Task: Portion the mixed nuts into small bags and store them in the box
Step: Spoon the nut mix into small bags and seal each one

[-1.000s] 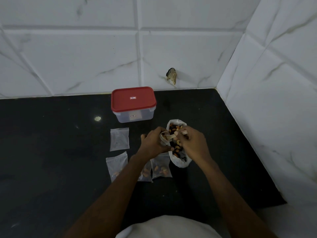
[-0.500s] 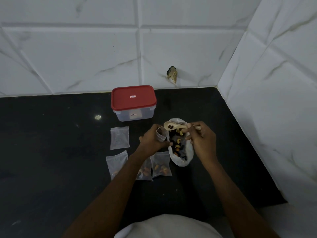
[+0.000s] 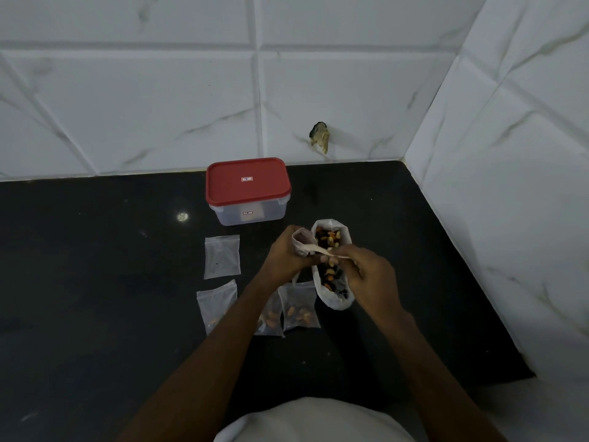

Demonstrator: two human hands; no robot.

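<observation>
My left hand [image 3: 287,255] pinches a limp small bag [image 3: 301,244] open just left of the nut sack [image 3: 333,266], while my right hand [image 3: 366,275] grips the spoon [image 3: 322,252]; that flimsy film likely needs holding by its rim.

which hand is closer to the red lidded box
Left. The left hand holds a small bag just in front of the box; the right hand is further right and nearer the person.

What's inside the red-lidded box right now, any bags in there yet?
The box is closed under its red lid. Through the clear wall only a label and a pale tan patch show; bags cannot be made out. Four small bags, e.g., lie on the counter.
</observation>
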